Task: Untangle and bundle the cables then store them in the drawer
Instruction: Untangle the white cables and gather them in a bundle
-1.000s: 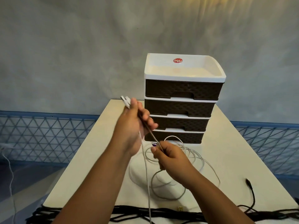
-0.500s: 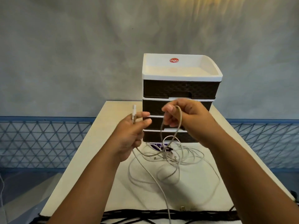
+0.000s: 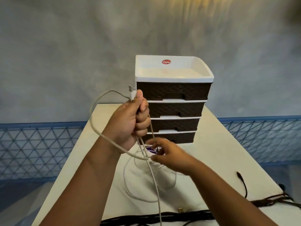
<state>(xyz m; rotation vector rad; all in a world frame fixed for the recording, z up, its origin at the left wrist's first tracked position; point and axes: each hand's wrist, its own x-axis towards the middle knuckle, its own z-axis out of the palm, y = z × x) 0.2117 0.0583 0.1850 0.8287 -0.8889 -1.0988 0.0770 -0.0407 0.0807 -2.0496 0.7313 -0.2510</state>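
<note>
White cable (image 3: 101, 132) loops out from my left hand (image 3: 128, 123), fisted around its strands in front of the drawer unit (image 3: 174, 98), plug sticking up by the thumb. My right hand (image 3: 169, 154) pinches the cable lower down. Slack coils on the counter (image 3: 219, 160) below. Black cables (image 3: 242, 185) right of the coils.

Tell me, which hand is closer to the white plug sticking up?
Left. The left hand grips the cable just below the white plug. The right hand is lower, down by the loose cable loops.
</note>
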